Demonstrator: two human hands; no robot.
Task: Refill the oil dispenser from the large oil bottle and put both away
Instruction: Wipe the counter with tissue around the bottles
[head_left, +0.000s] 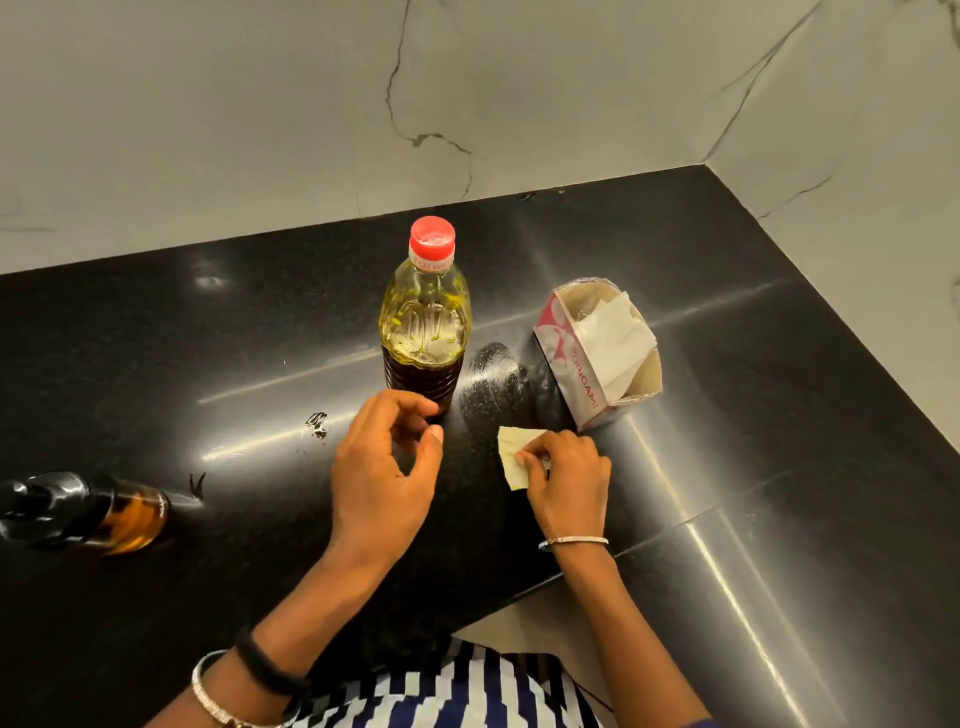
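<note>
Hovering left hand (382, 467) loose, empty by large oil bottle (425, 332), pinching tissue (511, 454) in right hand (569, 480); likely heavy, slick, grip ribbed waist

Large oil bottle (425, 317): clear plastic, red-capped, stood upright at frame centre, partly filled with yellow oil; oil dispenser (88, 512): dark top, amber oil inside, at left edge, well apart.

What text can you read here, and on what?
"ORIGAMI": printed on the side of the tissue box.
Bottle neck band: some print, too blurred to read.
Cap: raised marks, not readable.
Dispenser: a small marking near its rim, too small to read.
</note>
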